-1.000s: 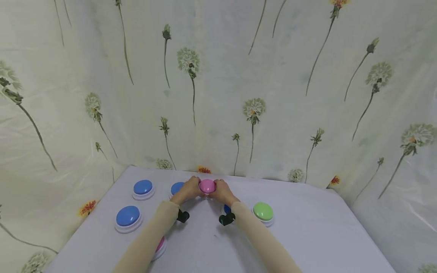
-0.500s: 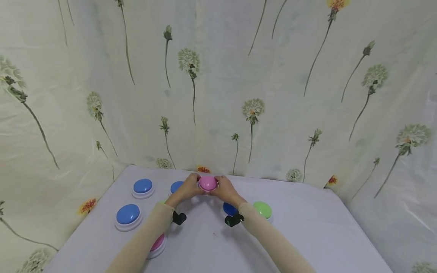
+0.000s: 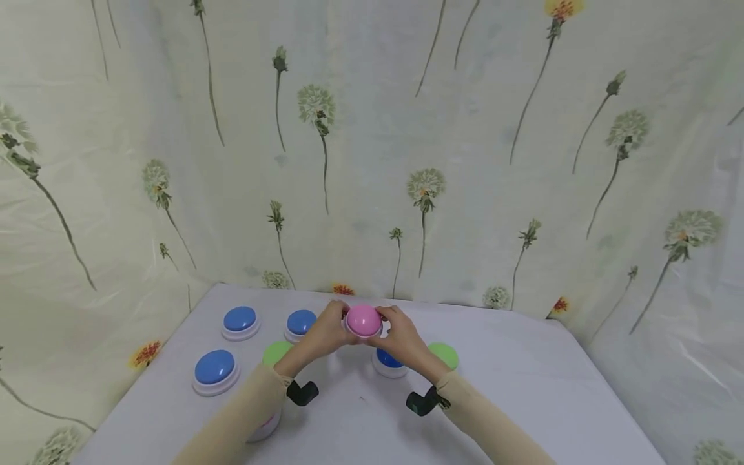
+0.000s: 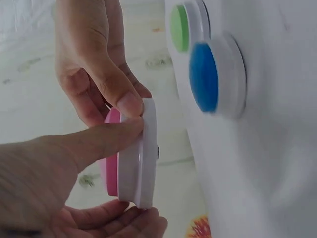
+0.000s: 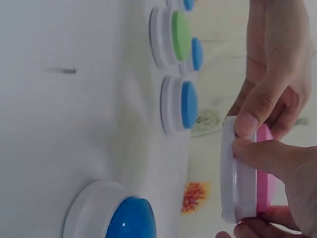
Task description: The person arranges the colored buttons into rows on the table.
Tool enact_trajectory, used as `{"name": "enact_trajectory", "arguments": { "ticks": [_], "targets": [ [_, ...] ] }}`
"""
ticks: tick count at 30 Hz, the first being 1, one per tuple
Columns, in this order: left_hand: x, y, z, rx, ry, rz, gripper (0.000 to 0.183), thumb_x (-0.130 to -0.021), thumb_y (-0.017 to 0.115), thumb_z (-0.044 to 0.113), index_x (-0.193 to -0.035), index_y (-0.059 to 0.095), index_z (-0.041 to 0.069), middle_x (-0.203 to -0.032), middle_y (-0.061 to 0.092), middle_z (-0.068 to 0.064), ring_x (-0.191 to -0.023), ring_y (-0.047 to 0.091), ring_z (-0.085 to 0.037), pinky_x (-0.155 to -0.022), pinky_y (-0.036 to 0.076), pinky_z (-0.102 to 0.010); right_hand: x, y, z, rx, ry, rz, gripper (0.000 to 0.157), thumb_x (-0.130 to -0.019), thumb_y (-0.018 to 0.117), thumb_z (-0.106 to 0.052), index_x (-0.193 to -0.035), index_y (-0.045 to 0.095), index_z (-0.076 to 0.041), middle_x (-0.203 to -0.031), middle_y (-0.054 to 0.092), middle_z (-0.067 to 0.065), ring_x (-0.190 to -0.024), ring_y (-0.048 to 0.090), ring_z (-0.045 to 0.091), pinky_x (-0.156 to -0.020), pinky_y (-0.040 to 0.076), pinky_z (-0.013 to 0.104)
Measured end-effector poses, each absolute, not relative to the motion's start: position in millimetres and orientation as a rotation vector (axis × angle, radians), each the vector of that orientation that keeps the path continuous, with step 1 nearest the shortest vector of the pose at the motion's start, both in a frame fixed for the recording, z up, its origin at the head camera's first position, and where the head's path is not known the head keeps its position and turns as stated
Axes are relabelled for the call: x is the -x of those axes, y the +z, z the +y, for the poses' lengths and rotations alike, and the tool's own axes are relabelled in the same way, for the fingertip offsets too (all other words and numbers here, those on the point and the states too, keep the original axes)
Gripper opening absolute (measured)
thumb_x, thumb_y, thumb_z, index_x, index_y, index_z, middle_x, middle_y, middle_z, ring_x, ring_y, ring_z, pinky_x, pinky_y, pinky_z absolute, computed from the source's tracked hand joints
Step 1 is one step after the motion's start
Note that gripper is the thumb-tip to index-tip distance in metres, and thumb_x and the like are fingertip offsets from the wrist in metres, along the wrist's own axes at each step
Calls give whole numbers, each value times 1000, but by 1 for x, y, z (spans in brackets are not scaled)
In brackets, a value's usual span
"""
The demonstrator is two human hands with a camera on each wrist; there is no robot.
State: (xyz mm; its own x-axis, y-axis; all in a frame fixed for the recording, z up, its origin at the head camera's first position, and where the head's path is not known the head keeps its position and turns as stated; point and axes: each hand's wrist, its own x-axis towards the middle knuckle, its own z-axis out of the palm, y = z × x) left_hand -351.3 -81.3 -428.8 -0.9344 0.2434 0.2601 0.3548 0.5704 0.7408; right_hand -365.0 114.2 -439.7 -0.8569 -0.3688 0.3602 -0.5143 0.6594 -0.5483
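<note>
Both hands hold a pink push button with a round white base point(image 3: 363, 320) up off the table, near the far middle of the head view. My left hand point(image 3: 325, 332) grips its left side and my right hand point(image 3: 403, 336) its right side. Seen in the left wrist view, the button stands on edge, and both thumbs press the side of its white base point(image 4: 137, 163). The right wrist view shows the two thumbtips meeting on that base point(image 5: 238, 183), with the other fingers around the far side and partly hidden.
On the white table point(image 3: 523, 387) sit several blue buttons, such as one at the left point(image 3: 214, 367) and one below the hands point(image 3: 388, 358). Green buttons point(image 3: 444, 355) lie partly behind the forearms. The left sleeve mostly covers another pink button point(image 3: 267, 429). A flowered cloth point(image 3: 360, 161) hangs behind.
The held pink button has moved slightly right and looks larger. Both forearms have spread apart, and the blue button under the right wrist shows more. The grip stays on.
</note>
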Motion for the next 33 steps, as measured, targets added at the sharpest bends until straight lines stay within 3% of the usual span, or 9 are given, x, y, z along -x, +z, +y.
{"name": "enact_trajectory", "arguments": {
  "ticks": [9,14,22,26,33],
  "targets": [
    [309,-429,-54,583,-1202,-2708,63,-69,87,23,-115,52,-3,-107,53,-12,-97,56,-20,-89,54,-40,312,-439,143,-666,1017,-2660,67,-73,85,-30,-128,57,-6,-116,60,5,-107,59,18,-87,56,40],
    [288,-434,-39,593,-1184,-2764,66,-67,89,25,-116,53,-1,-106,53,-9,-96,59,-19,-87,57,-38,288,-446,160,-634,1015,-2663,67,-69,86,-30,-126,59,-7,-113,61,1,-102,58,13,-76,57,34],
    [261,-444,-17,628,-1216,-2833,66,-65,89,29,-114,55,2,-103,55,-6,-93,58,-16,-84,57,-35,253,-455,187,-525,1049,-2750,66,-67,86,-39,-123,60,-14,-113,61,-2,-102,57,14,-71,54,23],
    [251,-455,-4,684,-1195,-2836,66,-66,89,28,-116,55,3,-105,56,-3,-95,57,-13,-88,55,-34,239,-461,199,-485,1077,-2796,65,-68,86,-36,-123,59,-12,-117,60,3,-105,58,19,-77,57,26],
    [239,-476,23,722,-1163,-2868,61,-65,89,27,-111,58,1,-96,53,-1,-86,54,-7,-83,55,-28,219,-477,220,-390,1097,-2912,70,-69,85,-36,-124,57,-4,-116,59,10,-104,62,26,-82,58,38]
  ]
}}
